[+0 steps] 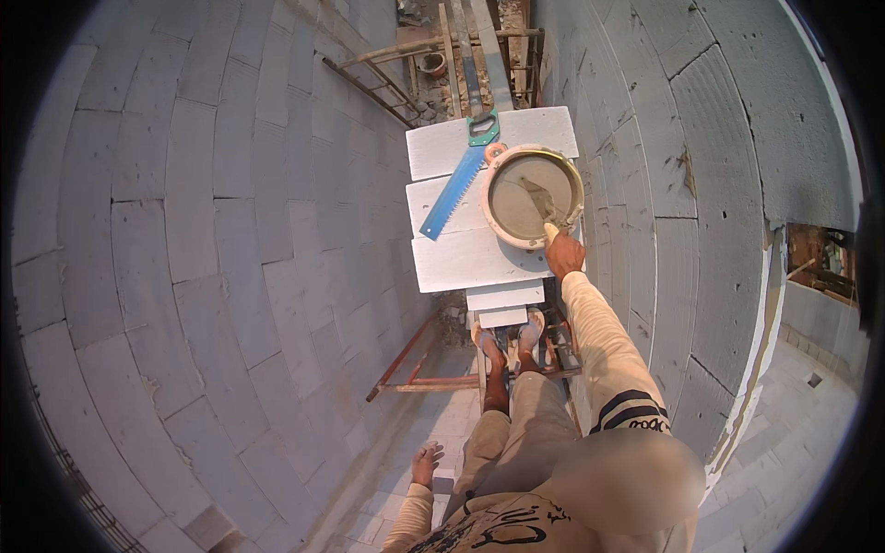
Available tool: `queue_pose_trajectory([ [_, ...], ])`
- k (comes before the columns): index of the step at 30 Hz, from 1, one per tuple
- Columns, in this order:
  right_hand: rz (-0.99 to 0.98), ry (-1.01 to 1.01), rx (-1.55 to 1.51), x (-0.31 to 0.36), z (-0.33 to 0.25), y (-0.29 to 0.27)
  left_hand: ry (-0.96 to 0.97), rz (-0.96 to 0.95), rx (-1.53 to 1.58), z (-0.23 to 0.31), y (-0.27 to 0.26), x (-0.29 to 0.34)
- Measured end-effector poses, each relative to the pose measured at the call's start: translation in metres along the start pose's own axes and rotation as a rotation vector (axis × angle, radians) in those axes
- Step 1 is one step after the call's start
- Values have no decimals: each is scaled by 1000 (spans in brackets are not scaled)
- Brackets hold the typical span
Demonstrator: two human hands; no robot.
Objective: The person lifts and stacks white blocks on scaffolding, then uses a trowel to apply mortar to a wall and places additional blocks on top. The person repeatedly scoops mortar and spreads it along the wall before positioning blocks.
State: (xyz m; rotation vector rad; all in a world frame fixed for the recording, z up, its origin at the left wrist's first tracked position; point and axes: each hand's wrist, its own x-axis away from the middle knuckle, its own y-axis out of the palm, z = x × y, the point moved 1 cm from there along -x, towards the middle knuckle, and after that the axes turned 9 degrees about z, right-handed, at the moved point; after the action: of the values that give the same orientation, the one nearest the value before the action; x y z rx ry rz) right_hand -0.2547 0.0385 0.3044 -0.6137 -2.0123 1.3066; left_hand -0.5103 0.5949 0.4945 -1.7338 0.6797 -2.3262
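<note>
My right hand (564, 252) is closed round the handle of a trowel (539, 196), whose blade rests in the grey mortar of a round bucket (485, 205). The bucket stands on white blocks (452, 263) laid side by side. Left of it lies a handsaw (452, 194) with a blue blade and green handle, pointing toward me. A small orange round thing (496, 151), its kind unclear, sits between saw and bucket. My left hand (426, 463) hangs low beside my left leg, holding nothing, its fingers somewhat apart.
Walls of pale blocks rise on the left (230, 240) and the right (645, 138). My feet stand on a narrow platform behind the blocks, near a red metal scaffold frame (406, 387). Long planks (491, 55) and wooden poles extend beyond the blocks, above rubble far below.
</note>
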Motion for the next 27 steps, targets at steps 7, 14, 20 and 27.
queue_pose_trajectory([
  [7, -139, 375, -504, 18, 0, 68, -29, 19, 78, -23, 7, 16],
  [14, -160, 492, -894, 83, 32, 20, 74, -47, 27, 13, 36, 8],
  [20, -218, 458, -1001, 95, 35, -26, 130, -85, 25, 42, 46, 6],
  [27, -272, 306, -1010, 157, 43, -150, 219, -130, 1, 45, 42, -7],
])
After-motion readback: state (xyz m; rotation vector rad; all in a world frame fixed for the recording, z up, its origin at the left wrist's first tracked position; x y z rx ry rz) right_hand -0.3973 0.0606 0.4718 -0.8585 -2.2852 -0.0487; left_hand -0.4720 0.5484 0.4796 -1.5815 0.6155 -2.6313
